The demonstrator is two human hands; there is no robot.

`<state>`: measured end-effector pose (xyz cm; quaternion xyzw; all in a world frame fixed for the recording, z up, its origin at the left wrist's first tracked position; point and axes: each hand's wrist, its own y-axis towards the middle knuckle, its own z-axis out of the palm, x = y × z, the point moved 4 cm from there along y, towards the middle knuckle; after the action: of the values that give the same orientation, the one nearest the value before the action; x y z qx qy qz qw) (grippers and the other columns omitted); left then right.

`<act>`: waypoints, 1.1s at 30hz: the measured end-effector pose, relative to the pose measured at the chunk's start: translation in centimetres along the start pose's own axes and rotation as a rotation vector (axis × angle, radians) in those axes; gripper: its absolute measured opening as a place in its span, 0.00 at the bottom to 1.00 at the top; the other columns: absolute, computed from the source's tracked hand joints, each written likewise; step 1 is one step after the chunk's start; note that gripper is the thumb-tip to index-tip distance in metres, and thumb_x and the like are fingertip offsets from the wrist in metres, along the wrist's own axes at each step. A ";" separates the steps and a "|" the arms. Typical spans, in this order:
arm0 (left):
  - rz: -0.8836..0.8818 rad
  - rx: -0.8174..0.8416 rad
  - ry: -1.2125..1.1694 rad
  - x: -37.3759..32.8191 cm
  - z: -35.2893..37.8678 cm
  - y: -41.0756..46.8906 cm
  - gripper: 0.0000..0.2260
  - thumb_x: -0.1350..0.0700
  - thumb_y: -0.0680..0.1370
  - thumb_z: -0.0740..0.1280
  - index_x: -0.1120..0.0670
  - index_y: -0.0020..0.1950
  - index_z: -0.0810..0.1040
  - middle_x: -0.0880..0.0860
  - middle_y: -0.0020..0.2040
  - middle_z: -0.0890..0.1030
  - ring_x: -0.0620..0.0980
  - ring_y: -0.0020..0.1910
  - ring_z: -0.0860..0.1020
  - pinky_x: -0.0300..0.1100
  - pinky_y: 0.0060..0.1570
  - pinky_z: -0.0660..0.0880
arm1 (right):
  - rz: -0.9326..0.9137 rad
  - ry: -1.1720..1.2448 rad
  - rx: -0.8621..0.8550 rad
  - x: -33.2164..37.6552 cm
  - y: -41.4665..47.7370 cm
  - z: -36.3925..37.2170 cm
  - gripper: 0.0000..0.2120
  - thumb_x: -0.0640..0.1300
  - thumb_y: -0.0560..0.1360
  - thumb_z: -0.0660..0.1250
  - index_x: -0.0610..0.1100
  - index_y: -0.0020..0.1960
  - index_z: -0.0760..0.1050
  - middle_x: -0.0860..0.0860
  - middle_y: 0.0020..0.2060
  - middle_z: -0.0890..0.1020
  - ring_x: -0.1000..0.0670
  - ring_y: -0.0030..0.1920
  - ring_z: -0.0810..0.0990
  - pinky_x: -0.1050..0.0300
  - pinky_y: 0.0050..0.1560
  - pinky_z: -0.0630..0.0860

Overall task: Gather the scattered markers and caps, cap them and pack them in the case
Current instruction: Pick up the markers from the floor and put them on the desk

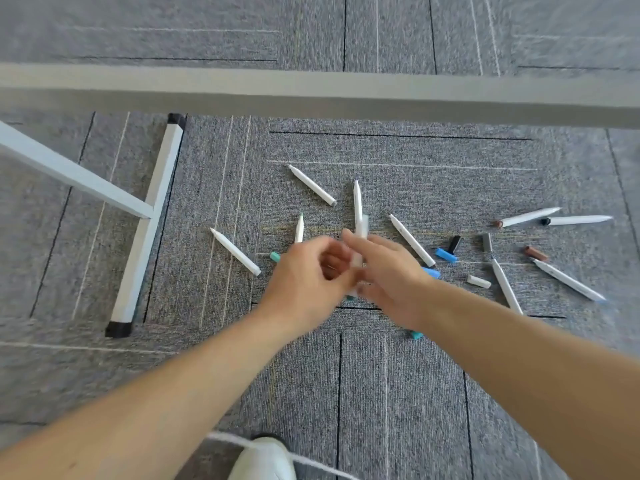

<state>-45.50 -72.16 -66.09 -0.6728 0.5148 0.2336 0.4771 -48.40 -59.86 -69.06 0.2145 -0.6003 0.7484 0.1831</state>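
Both hands met in the middle over the grey carpet [398, 393], and the right hand [388, 275] was curled round a see-through case [364, 225], with a white marker [357, 202] sticking up past its fingers. The left hand [304, 275] was curled too and came right up to the same spot, but it was too blurry to tell if it held anything. Other markers lay spread out on the carpet, like the far-left marker [235, 251], and to the right lay loose caps: a blue cap [446, 255], a black cap [454, 244], a grey cap [487, 242] and a brown cap [535, 253].
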 end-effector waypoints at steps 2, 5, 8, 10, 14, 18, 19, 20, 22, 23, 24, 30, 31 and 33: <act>0.021 -0.009 -0.051 -0.1 0.2 0.5 0.07 0.49 0.78 0.74 0.52 0.50 0.82 0.48 0.42 0.85 0.43 0.38 0.84 0.41 0.39 0.83 | 0.020 0.071 -0.099 0.4 0.0 -0.9 0.11 0.43 0.82 0.67 0.36 0.58 0.78 0.42 0.46 0.87 0.46 0.41 0.87 0.51 0.43 0.84; -0.146 -0.249 0.096 3.4 -3.3 1.6 0.07 0.52 0.81 0.68 0.54 0.48 0.79 0.51 0.39 0.82 0.47 0.32 0.81 0.34 0.27 0.76 | 0.057 0.079 -0.192 0.5 -0.7 -2.7 0.07 0.40 0.83 0.65 0.36 0.53 0.78 0.45 0.37 0.81 0.50 0.31 0.80 0.55 0.35 0.80; -0.453 -0.425 0.249 9.1 -8.1 1.8 0.11 0.50 0.81 0.70 0.58 0.46 0.81 0.51 0.36 0.82 0.50 0.30 0.81 0.38 0.25 0.75 | 0.088 0.026 -0.174 -0.1 -1.0 -3.9 0.08 0.43 0.82 0.66 0.37 0.53 0.77 0.48 0.34 0.76 0.54 0.29 0.73 0.59 0.31 0.73; -0.551 -0.394 0.271 11.5 -9.3 1.9 0.15 0.48 0.79 0.73 0.58 0.39 0.82 0.53 0.33 0.83 0.53 0.30 0.83 0.44 0.29 0.79 | 0.115 0.055 -0.149 -0.5 -1.0 -4.0 0.09 0.44 0.82 0.66 0.38 0.54 0.77 0.50 0.32 0.74 0.54 0.29 0.71 0.60 0.31 0.72; -0.499 -0.305 0.358 11.3 -8.5 2.5 0.13 0.54 0.80 0.72 0.58 0.37 0.82 0.54 0.35 0.85 0.53 0.33 0.85 0.51 0.36 0.84 | 0.165 0.126 -0.089 -0.8 -1.3 -3.5 0.10 0.47 0.82 0.66 0.39 0.54 0.76 0.50 0.32 0.74 0.54 0.31 0.72 0.60 0.33 0.74; -0.320 -0.281 0.228 6.6 -5.6 3.2 0.05 0.53 0.81 0.70 0.54 0.49 0.82 0.49 0.41 0.85 0.48 0.35 0.85 0.48 0.35 0.84 | 0.152 0.185 -0.032 -0.2 -1.3 -3.3 0.14 0.52 0.81 0.66 0.41 0.53 0.75 0.50 0.33 0.76 0.53 0.33 0.74 0.59 0.39 0.75; -0.246 -0.221 0.160 4.8 -4.2 3.6 0.04 0.53 0.80 0.70 0.52 0.50 0.81 0.48 0.42 0.85 0.47 0.35 0.85 0.50 0.36 0.84 | 0.129 0.203 -0.032 -0.1 -1.2 -3.5 0.17 0.55 0.80 0.66 0.41 0.54 0.74 0.49 0.34 0.77 0.52 0.34 0.75 0.58 0.40 0.75; -0.176 -0.129 0.102 2.9 -2.6 3.8 0.04 0.52 0.80 0.71 0.52 0.49 0.81 0.48 0.42 0.85 0.45 0.35 0.85 0.50 0.37 0.85 | 0.099 0.213 -0.036 0.2 -1.1 -3.6 0.20 0.58 0.79 0.67 0.40 0.55 0.74 0.49 0.35 0.77 0.52 0.36 0.76 0.57 0.42 0.76; -0.052 0.053 0.083 -0.4 0.6 4.0 0.05 0.50 0.78 0.73 0.50 0.47 0.82 0.47 0.40 0.86 0.41 0.35 0.85 0.43 0.39 0.84 | 0.048 0.195 -0.025 0.9 -1.0 -3.8 0.28 0.63 0.76 0.68 0.38 0.59 0.76 0.45 0.41 0.80 0.49 0.40 0.79 0.54 0.44 0.80; -0.001 0.098 0.112 -1.8 1.9 3.9 0.05 0.49 0.77 0.74 0.49 0.46 0.82 0.45 0.39 0.85 0.40 0.35 0.84 0.39 0.39 0.83 | 0.037 0.167 -0.010 1.2 -1.0 -3.9 0.30 0.64 0.75 0.68 0.37 0.60 0.77 0.44 0.44 0.82 0.47 0.43 0.81 0.51 0.46 0.82; 0.039 0.111 0.140 -2.8 2.8 3.8 0.06 0.47 0.76 0.75 0.49 0.46 0.83 0.44 0.38 0.85 0.38 0.35 0.83 0.36 0.38 0.81 | 0.030 0.140 -0.009 1.4 -1.0 -4.0 0.30 0.63 0.76 0.69 0.36 0.60 0.79 0.43 0.47 0.83 0.46 0.45 0.83 0.48 0.49 0.84; 0.147 0.067 0.203 -3.1 3.7 4.1 0.06 0.49 0.78 0.73 0.50 0.46 0.83 0.41 0.37 0.82 0.35 0.36 0.80 0.29 0.33 0.74 | -0.012 0.144 -0.254 1.2 -0.7 -6.9 0.09 0.41 0.85 0.62 0.35 0.54 0.76 0.44 0.40 0.82 0.47 0.39 0.81 0.51 0.45 0.80; 0.115 -0.013 0.258 -2.1 2.9 4.5 0.06 0.50 0.80 0.72 0.51 0.46 0.82 0.42 0.38 0.81 0.38 0.35 0.81 0.32 0.32 0.76 | -0.015 0.149 -0.265 1.0 -0.7 -7.3 0.07 0.39 0.85 0.61 0.37 0.51 0.75 0.46 0.37 0.77 0.50 0.35 0.76 0.54 0.40 0.76; -0.042 -0.152 0.393 0.7 0.6 5.6 0.05 0.50 0.81 0.70 0.51 0.49 0.78 0.44 0.41 0.80 0.45 0.36 0.82 0.40 0.30 0.79 | -0.014 0.158 -0.255 0.7 -0.6 -8.1 0.07 0.38 0.85 0.60 0.39 0.50 0.75 0.48 0.34 0.73 0.52 0.32 0.70 0.57 0.34 0.70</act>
<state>-50.24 -72.09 -69.18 -0.7502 0.5646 0.1263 0.3202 -49.46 -51.83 -69.72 0.1345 -0.6726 0.6794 0.2607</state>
